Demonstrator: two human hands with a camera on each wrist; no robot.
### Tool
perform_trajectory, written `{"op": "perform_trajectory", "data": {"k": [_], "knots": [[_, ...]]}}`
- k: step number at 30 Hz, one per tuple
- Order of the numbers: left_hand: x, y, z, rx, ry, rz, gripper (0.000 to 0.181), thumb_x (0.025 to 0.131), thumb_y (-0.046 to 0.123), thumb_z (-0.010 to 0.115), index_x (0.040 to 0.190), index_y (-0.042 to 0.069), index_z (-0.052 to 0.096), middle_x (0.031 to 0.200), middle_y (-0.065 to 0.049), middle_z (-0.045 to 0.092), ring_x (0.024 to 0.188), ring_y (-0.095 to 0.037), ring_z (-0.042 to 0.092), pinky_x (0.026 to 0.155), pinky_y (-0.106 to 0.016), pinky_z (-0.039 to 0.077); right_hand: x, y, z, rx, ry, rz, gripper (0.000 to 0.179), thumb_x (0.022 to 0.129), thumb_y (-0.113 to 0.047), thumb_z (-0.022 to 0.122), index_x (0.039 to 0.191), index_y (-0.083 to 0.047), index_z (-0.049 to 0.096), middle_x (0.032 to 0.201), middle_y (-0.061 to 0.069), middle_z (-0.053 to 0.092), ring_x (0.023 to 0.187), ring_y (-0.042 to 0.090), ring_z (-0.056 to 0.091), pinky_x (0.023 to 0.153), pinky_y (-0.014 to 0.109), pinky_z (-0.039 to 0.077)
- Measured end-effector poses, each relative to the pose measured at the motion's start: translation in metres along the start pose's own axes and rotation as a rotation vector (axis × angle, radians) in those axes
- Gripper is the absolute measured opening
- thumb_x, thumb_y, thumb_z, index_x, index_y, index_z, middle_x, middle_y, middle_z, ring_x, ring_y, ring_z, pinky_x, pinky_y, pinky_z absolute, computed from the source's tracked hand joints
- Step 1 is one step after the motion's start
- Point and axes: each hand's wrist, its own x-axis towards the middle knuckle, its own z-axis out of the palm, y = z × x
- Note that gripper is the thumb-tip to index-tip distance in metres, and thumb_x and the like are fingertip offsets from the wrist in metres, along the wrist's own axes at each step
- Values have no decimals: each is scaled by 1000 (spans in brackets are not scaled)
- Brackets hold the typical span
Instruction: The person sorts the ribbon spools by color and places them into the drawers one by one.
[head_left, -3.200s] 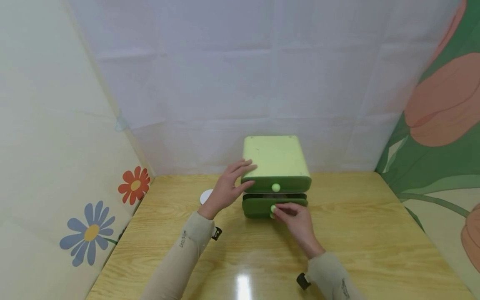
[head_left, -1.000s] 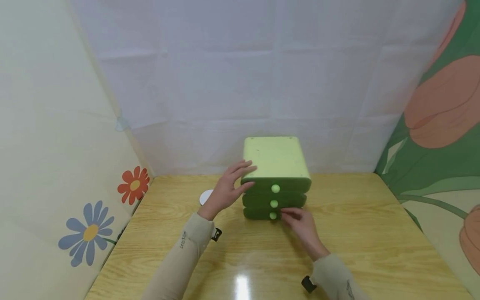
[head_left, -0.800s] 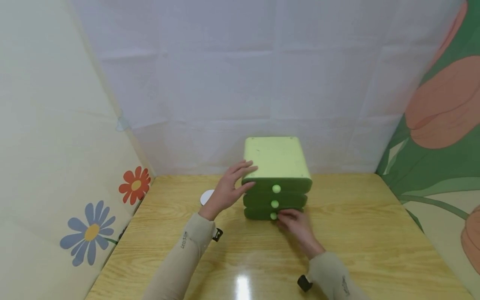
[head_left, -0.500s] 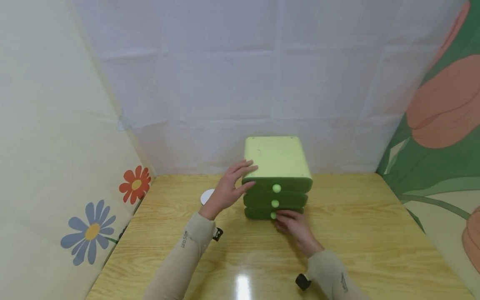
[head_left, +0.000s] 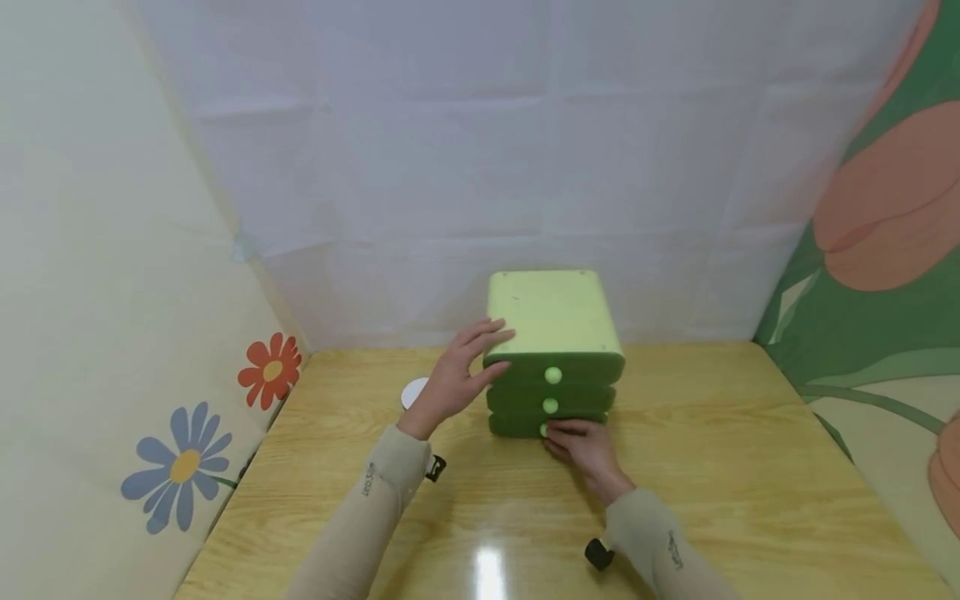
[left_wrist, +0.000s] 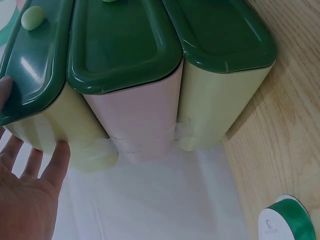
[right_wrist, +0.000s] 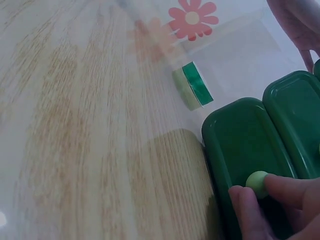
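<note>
A small drawer cabinet (head_left: 551,308) has a pale green top and dark green drawer fronts, each with a round light green knob. My left hand (head_left: 453,375) lies against its upper left corner, fingers spread over the top edge and thumb on the top drawer front (head_left: 525,369). Between thumb and fingers, my right hand (head_left: 588,454) pinches the knob (right_wrist: 257,184) of the bottom drawer (right_wrist: 240,135). All drawer fronts look pushed in. From the left wrist, the cabinet's side shows yellow and pink tiers, the pink one (left_wrist: 140,115) in the middle.
Left of the cabinet, a spool of green ribbon (left_wrist: 300,220) with a white round face stands on the wooden table (head_left: 712,467). A white sheet (head_left: 420,167) hangs behind, and flower-printed panels flank both sides.
Earlier the middle drawer was slightly out with my right hand on its knob. It is now in, and my right hand has moved down to the bottom knob. My left hand stays put.
</note>
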Motion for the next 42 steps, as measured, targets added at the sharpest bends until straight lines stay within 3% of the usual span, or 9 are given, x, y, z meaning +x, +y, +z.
{"op": "perform_trajectory", "data": {"k": [17, 31, 38, 42], "knots": [[-2, 0, 2, 12, -20, -22, 51, 104, 37, 63, 153, 29, 52, 163, 4, 42, 157, -19, 28, 124, -49, 35, -2, 6, -2, -44, 23, -25, 21, 87, 15, 72, 108, 21, 69, 94, 21, 76, 75, 17, 76, 76, 29, 64], [0, -1, 0, -1, -4, 5, 50, 104, 33, 65, 152, 27, 54, 162, 1, 44, 156, -21, 30, 124, -49, 35, -4, 5, -1, -25, 24, -55, 23, 87, 15, 72, 108, 22, 68, 94, 20, 76, 74, 15, 75, 74, 26, 64], [0, 0, 0, -6, 6, 16, 50, 103, 31, 67, 151, 25, 55, 162, -1, 45, 156, -24, 31, 123, -51, 35, -1, 5, 1, -5, 20, -41, 22, 88, 16, 70, 110, 23, 67, 102, 27, 74, 81, 19, 76, 79, 29, 64], [0, 0, 0, -4, 4, 8, 50, 103, 32, 66, 151, 26, 54, 162, -1, 44, 156, -24, 32, 123, -52, 36, -1, 5, 0, -55, 25, -38, 22, 89, 13, 72, 109, 20, 70, 103, 23, 75, 85, 18, 75, 80, 28, 64]]}}
